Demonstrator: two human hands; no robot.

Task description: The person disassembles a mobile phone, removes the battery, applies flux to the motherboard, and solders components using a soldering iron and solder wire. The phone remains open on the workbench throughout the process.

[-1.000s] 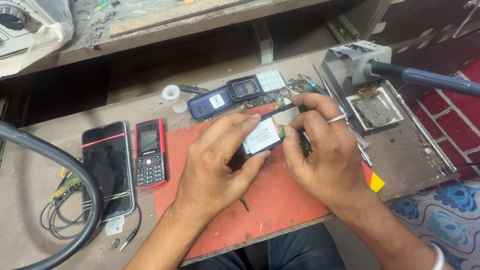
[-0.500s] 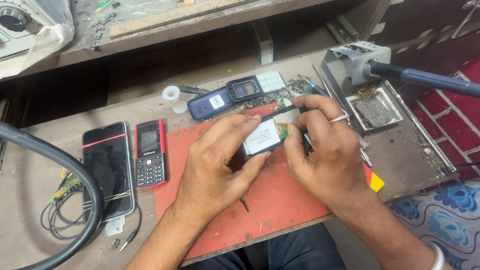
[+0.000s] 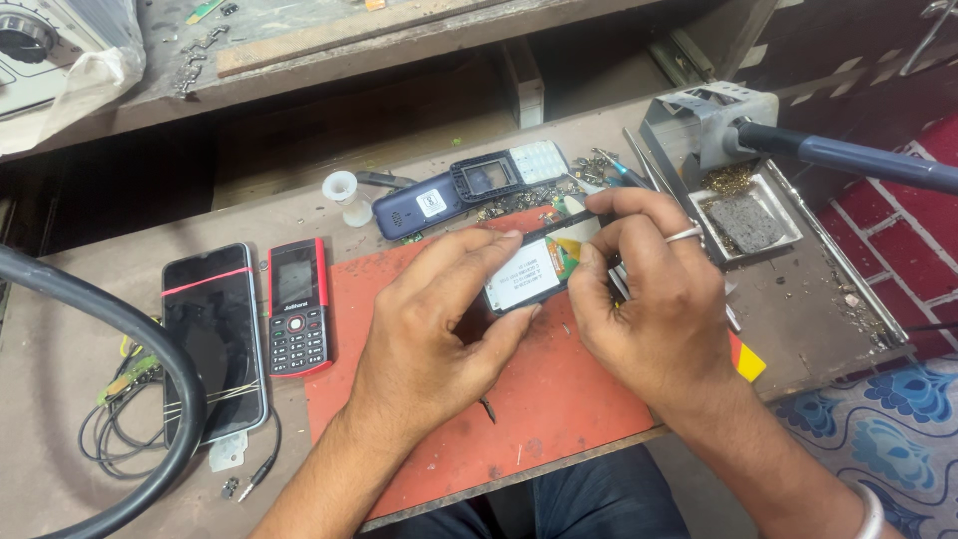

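We have both hands over the red mat [image 3: 559, 399] on the bench [image 3: 60, 399], and between them sits the opened phone body [image 3: 529, 277], held just above the mat with its white-labelled inside facing up. Our left hand [image 3: 439, 329] has its grip closed on the phone body, thumb along the near edge and fingers curled over the far side. Our right hand [image 3: 654, 299], a ring on one finger, pinches a thin dark tool [image 3: 559, 222] whose end lies along the phone body's upper edge. Just beyond our hands lie a blue phone back [image 3: 419, 208] and a dark keypad frame [image 3: 509, 172], close together, with small loose parts scattered around them. To the left, off the mat, a red and black keypad phone [image 3: 297, 307] lies beside a black smartphone [image 3: 212, 334] with a red band across it. On the right stands a soldering iron [image 3: 848, 158] in its holder, above a metal tray [image 3: 743, 215].
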